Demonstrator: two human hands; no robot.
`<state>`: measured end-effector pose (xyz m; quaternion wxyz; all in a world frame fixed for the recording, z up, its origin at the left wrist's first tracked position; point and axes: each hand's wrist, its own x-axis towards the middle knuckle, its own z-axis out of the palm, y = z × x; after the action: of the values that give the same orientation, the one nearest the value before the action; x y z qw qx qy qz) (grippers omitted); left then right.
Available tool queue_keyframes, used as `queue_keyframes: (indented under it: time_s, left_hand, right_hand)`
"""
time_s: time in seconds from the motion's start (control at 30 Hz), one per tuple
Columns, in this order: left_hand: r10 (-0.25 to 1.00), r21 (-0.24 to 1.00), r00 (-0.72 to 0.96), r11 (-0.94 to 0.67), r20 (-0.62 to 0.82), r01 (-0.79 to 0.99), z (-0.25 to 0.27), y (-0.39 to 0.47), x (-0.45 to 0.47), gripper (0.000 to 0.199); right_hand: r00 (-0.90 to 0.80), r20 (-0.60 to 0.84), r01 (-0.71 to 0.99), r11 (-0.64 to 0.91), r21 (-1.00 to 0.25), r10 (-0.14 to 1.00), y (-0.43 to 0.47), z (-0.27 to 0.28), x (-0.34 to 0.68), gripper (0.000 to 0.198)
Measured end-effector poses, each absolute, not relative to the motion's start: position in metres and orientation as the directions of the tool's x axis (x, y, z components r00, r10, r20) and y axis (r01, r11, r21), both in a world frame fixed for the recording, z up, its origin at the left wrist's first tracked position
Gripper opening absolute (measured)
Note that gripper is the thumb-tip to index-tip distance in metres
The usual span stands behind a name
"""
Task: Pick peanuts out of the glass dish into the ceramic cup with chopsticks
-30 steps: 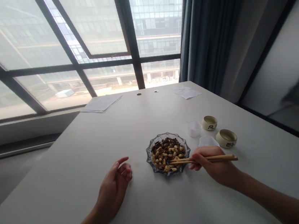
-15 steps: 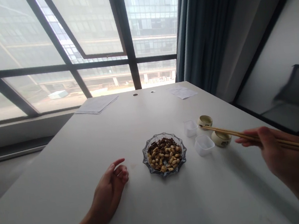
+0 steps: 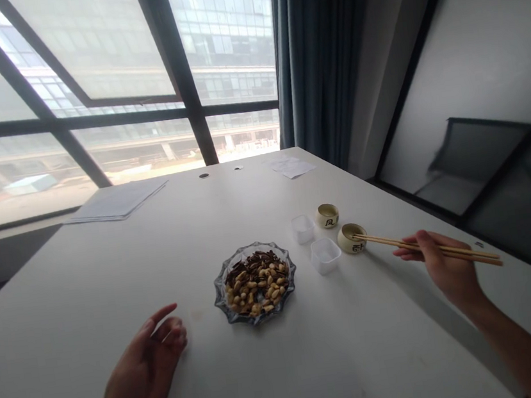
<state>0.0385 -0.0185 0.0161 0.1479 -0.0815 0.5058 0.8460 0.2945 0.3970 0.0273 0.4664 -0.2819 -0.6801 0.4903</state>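
My right hand [image 3: 441,268] grips a pair of wooden chopsticks [image 3: 411,247]. Their tips are at the mouth of the nearer cream tea cup [image 3: 352,245], which bears dark lettering; whether anything is between the tips is too small to tell. My left hand [image 3: 143,362] lies at the table's left with its index finger stretched out and the others loosely bent, holding nothing. Between the hands stands a scalloped glass bowl [image 3: 221,302] of peanuts [image 3: 261,286] and dark, slender seeds or nuts [image 3: 249,265].
A second cream cup [image 3: 328,217] stands behind the first. Two small clear plastic containers [image 3: 325,256] sit between the cups and the bowl. Paper sheets [image 3: 118,201] and a crumpled paper [image 3: 293,168] lie toward the far end of the white table [image 3: 229,216], by the window.
The view has swung to the right. The chopstick tips, earlier in front of the farther cup with something dark at them, are now at the nearer cup's mouth. My left hand keeps its pose.
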Motion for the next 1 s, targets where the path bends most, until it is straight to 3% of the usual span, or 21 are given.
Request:
queue_keyframes:
  time_s: [0.1, 0.3, 0.47, 0.57, 0.63, 0.8, 1.0]
  left_hand:
    - [0.237, 0.831, -0.935, -0.436, -0.264, -0.345, 0.015, -0.020, 0.038, 0.017]
    - [0.249, 0.829, -0.938, -0.450, -0.242, -0.333, 0.007, -0.024, 0.036, 0.017]
    - [0.272, 0.836, -0.944, -0.460, -0.189, -0.300, 0.004, -0.025, 0.036, 0.019]
    - [0.287, 0.834, -0.943, -0.469, -0.167, -0.290, 0.001, -0.027, 0.036, 0.020]
    - [0.291, 0.833, -0.943, -0.474, -0.160, -0.287, -0.001, -0.028, 0.036, 0.020]
    - [0.294, 0.829, -0.939, -0.470, -0.179, -0.305, -0.003, -0.030, 0.035, 0.019]
    - [0.314, 0.831, -0.938, -0.477, -0.145, -0.288, -0.007, -0.032, 0.033, 0.020]
  right_hand:
    - [-0.403, 0.363, -0.070, 0.367, -0.927, 0.840, 0.396, 0.029, 0.294, 0.038]
    - [-0.377, 0.465, -0.096, 0.465, -0.880, 0.801, 0.370, 0.050, 0.291, 0.032]
    - [-0.633, 0.561, -0.317, 0.482, -0.817, 0.534, 0.319, 0.061, 0.269, 0.021]
    - [-0.828, 0.465, -0.335, 0.389, -0.858, 0.313, 0.292, 0.056, 0.242, 0.024]
    - [-0.899, 0.369, -0.288, 0.316, -0.904, 0.236, 0.280, 0.048, 0.224, 0.028]
    - [-0.947, 0.196, -0.154, 0.176, -0.972, 0.253, 0.263, 0.026, 0.194, 0.036]
    - [-0.954, 0.167, -0.114, 0.216, -0.970, 0.248, 0.252, 0.023, 0.193, 0.034]
